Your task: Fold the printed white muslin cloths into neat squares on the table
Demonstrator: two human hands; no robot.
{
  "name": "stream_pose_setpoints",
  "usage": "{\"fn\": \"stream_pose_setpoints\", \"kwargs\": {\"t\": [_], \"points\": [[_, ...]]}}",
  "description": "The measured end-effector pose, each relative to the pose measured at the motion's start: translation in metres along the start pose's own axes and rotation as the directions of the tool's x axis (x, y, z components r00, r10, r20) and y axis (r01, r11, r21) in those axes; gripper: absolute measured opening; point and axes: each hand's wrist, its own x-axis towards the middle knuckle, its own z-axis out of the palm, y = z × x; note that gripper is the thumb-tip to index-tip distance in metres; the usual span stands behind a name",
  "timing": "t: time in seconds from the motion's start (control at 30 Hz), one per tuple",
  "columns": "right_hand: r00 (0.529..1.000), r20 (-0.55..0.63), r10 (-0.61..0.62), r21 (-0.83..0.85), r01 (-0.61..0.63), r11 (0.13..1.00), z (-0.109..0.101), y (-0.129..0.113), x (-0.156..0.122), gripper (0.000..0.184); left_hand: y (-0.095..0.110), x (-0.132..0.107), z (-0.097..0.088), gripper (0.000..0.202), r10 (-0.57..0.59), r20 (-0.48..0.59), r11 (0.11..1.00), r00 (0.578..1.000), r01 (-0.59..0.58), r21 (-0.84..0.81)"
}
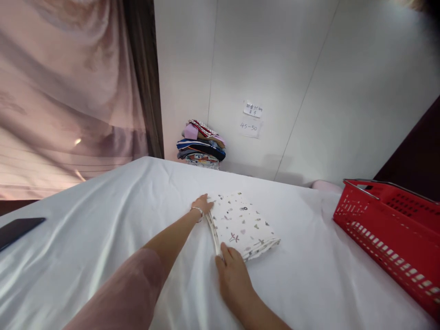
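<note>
A folded white cloth (242,222) with small printed motifs lies in several layers on a white-covered surface (299,293). At its far left corner is my left hand (202,205), with a bracelet at the wrist; the fingers are closed on the edge there, their tips partly hidden. My right hand (234,277) pinches the near left corner, thumb on top and the other fingers lower at the side. The cloth's left edge runs between the two hands, and its layered near edge shows to the right of my right hand.
A red plastic basket (385,233) with metal handles stands at the right. A dark flat phone-like object (19,229) lies at the far left. Against the wall, a stack of folded fabrics (201,146) sits beneath and left of two paper notes (250,126). A pink curtain (68,91) hangs at left.
</note>
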Motion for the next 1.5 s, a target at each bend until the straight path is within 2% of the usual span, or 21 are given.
{"fn": "stream_pose_setpoints", "kwargs": {"t": [0.13, 0.27, 0.37, 0.47, 0.53, 0.57, 0.63, 0.67, 0.73, 0.8, 0.83, 0.93, 1.0, 1.13, 1.27, 1.3, 1.37, 1.43, 1.5], "points": [[1.0, 0.014, 0.007, 0.011, -0.007, 1.0, -0.004, 0.001, -0.001, 0.025, 0.002, 0.0, -0.011, 0.058, -0.04, 0.038, 0.999, 0.998, 0.039, 0.003], [0.994, 0.098, -0.042, 0.075, 0.035, 0.997, -0.029, 0.011, -0.01, 0.029, -0.003, -0.014, -0.026, 0.05, -0.022, 0.089, 1.0, 0.996, 0.021, 0.011], [0.976, 0.201, -0.086, 0.146, 0.057, 0.988, -0.06, 0.029, -0.029, 0.03, -0.017, -0.042, -0.035, 0.04, 0.018, 0.149, 0.999, 0.989, -0.023, 0.033], [0.942, 0.317, -0.111, 0.187, 0.053, 0.981, -0.094, 0.048, -0.051, 0.03, -0.033, -0.084, -0.042, 0.027, 0.066, 0.243, 0.995, 0.968, -0.083, 0.058], [0.916, 0.387, -0.109, 0.242, 0.013, 0.97, -0.114, 0.054, -0.058, 0.032, -0.036, -0.11, -0.047, 0.022, 0.087, 0.293, 0.987, 0.952, -0.123, 0.107], [0.908, 0.407, -0.099, 0.268, -0.015, 0.963, -0.122, 0.054, -0.058, 0.033, -0.035, -0.12, -0.05, 0.023, 0.088, 0.268, 0.981, 0.959, -0.13, 0.144], [0.915, 0.398, -0.072, 0.304, -0.057, 0.951, -0.132, 0.049, -0.048, 0.035, -0.025, -0.133, -0.052, 0.028, 0.144, 0.145, 0.966, 0.979, -0.171, 0.194], [0.927, 0.37, -0.058, 0.312, -0.065, 0.948, -0.133, 0.046, -0.04, 0.034, -0.018, -0.136, -0.051, 0.033, 0.216, 0.076, 0.955, 0.974, -0.226, 0.192], [0.952, 0.304, -0.032, 0.306, -0.066, 0.95, -0.126, 0.039, -0.021, 0.034, -0.004, -0.137, -0.042, 0.043, 0.408, -0.002, 0.901, 0.913, -0.403, 0.164], [0.951, 0.31, -0.008, 0.269, -0.079, 0.96, -0.112, 0.036, -0.007, 0.04, 0.004, -0.135, -0.027, 0.05, 0.522, 0.026, 0.842, 0.853, -0.52, 0.142], [0.939, 0.344, 0.009, 0.239, -0.097, 0.966, -0.103, 0.037, -0.004, 0.044, 0.005, -0.135, -0.019, 0.052, 0.524, 0.062, 0.838, 0.85, -0.527, 0.141], [0.906, 0.418, 0.062, 0.147, -0.135, 0.98, -0.079, 0.04, -0.01, 0.054, -0.001, -0.135, 0.0, 0.053, 0.456, 0.141, 0.868, 0.879, -0.474, 0.147], [0.907, 0.416, 0.066, 0.108, -0.121, 0.987, -0.072, 0.042, -0.021, 0.057, -0.007, -0.135, 0.006, 0.053, 0.458, 0.14, 0.868, 0.878, -0.475, 0.143], [0.922, 0.381, 0.068, 0.07, -0.102, 0.992, -0.077, 0.041, -0.044, 0.058, -0.012, -0.135, 0.005, 0.053, 0.45, 0.118, 0.878, 0.885, -0.462, 0.125], [0.931, 0.354, 0.089, 0.11, -0.136, 0.985, -0.088, 0.043, -0.063, 0.052, -0.012, -0.131, 0.003, 0.055, 0.349, 0.086, 0.933, 0.933, -0.355, 0.065], [0.934, 0.338, 0.118, 0.126, -0.169, 0.977, -0.089, 0.046, -0.067, 0.049, -0.012, -0.13, 0.002, 0.057, 0.296, 0.087, 0.952, 0.951, -0.301, 0.051], [0.928, 0.275, 0.251, 0.16, -0.302, 0.94, -0.086, 0.057, -0.073, 0.046, -0.012, -0.124, -0.002, 0.059, 0.185, 0.095, 0.981, 0.978, -0.189, 0.035], [0.873, 0.191, 0.449, 0.226, -0.484, 0.845, -0.079, 0.074, -0.075, 0.048, -0.013, -0.118, -0.006, 0.062, 0.111, 0.101, 0.993, 0.989, -0.114, 0.024], [0.77, 0.17, 0.614, 0.333, -0.632, 0.7, -0.071, 0.092, -0.071, 0.053, -0.015, -0.11, -0.01, 0.064, 0.081, 0.105, 0.997, 0.991, -0.083, 0.012]]}}
